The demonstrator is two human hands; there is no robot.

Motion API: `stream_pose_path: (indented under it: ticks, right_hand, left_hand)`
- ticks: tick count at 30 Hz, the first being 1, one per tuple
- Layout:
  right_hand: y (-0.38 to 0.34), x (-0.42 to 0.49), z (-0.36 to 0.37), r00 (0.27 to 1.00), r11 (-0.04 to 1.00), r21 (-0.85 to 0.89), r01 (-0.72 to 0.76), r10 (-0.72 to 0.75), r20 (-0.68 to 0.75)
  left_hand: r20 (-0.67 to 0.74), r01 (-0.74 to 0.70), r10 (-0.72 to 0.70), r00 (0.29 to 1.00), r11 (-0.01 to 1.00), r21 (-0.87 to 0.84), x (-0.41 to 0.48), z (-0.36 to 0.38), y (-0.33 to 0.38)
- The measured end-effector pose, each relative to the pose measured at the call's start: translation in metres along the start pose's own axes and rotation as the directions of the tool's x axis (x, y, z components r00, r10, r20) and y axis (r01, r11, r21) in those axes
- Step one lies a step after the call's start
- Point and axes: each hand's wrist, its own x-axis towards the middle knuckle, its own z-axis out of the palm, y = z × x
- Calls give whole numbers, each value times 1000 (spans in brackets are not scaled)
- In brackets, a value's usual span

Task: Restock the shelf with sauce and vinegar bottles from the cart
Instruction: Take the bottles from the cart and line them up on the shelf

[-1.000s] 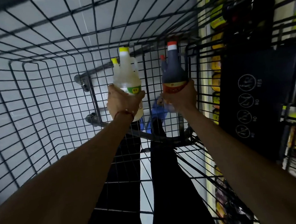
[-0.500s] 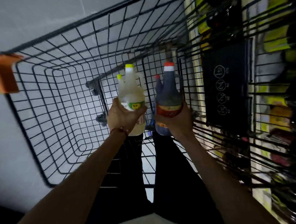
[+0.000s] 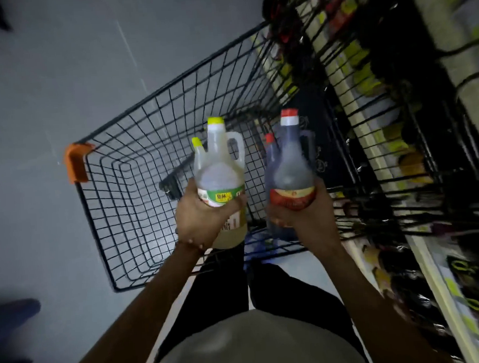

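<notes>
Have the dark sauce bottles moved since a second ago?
Yes. The right hand has lifted the dark sauce bottles up from deep inside the cart toward its near rim.

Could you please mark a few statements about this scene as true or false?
1. The left hand holds a pale bottle with a yellow cap. True.
2. The right hand holds nothing. False: it grips a dark bottle with a red cap.
3. The cart has an orange corner guard. True.
4. The shelf stands on the person's left. False: it is on the right.
</notes>
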Motion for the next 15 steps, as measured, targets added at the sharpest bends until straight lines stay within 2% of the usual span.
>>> stream_pose_path:
  ticks: [6,9,13,15]
  right_hand:
    - [-21,-59,-43,988,989,81,123,-115,-99]
    - [-23,-89,-58,978,985,94,145,-128,-165]
    - [-21,-127,-71,956,983,117,138,-102,-276]
    - [-20,-149,-73,934,985,122,122,-73,-349]
  left_hand:
    - [30,-150,152,988,985,-83,-59,-1,40]
    - [79,-229,241,967,964,-133,-78,2,56]
    - [165,-362,367,915,930,-60,-86,4,69]
    - [233,-397,406,884,914,-87,-87,6,72]
